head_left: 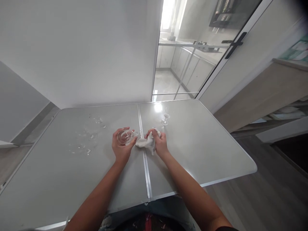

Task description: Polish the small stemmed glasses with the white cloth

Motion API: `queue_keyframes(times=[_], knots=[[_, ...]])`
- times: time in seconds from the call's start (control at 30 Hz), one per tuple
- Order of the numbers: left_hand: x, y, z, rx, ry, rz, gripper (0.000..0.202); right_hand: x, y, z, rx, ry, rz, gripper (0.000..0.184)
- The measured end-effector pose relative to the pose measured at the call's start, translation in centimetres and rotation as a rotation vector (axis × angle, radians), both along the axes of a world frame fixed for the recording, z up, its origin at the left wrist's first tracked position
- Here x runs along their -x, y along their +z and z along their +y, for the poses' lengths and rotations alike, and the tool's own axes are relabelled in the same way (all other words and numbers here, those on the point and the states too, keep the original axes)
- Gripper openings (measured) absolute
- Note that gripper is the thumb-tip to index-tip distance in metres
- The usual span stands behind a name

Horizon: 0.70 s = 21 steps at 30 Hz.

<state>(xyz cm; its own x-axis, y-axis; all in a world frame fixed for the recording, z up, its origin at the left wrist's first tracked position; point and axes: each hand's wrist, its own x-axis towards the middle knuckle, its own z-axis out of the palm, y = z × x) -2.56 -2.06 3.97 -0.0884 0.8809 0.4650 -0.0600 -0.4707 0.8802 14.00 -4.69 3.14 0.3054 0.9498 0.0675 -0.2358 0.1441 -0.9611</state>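
My left hand is wrapped round a clear glass, its rim turned toward me, just above the grey table. My right hand is closed on a crumpled white cloth that reaches toward the glass. Both hands meet at the table's centre seam. Another clear stemmed glass stands upright on the table just beyond my right hand.
Several more clear glasses lie or stand on the table's left half, hard to make out. A white wall stands behind the table. A glass sliding door with a black handle is at the back right, and a wooden shelf unit at right.
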Motion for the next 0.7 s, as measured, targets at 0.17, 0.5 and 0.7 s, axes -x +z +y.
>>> queue_keyframes(times=[0.17,0.5,0.7], knots=[[0.0,-0.2,-0.2,0.050,-0.005,0.040,0.062,0.4,0.1,-0.8,-0.171,0.213,-0.663,0.033],[-0.4,-1.2,-0.8,0.049,-0.132,0.121,0.063,1.7,-0.6,-1.5,0.049,0.025,-1.444,0.028],[-1.0,-1.4,-1.2,0.083,-0.334,0.101,0.067,1.3,0.4,-1.8,0.185,0.080,-1.554,0.019]])
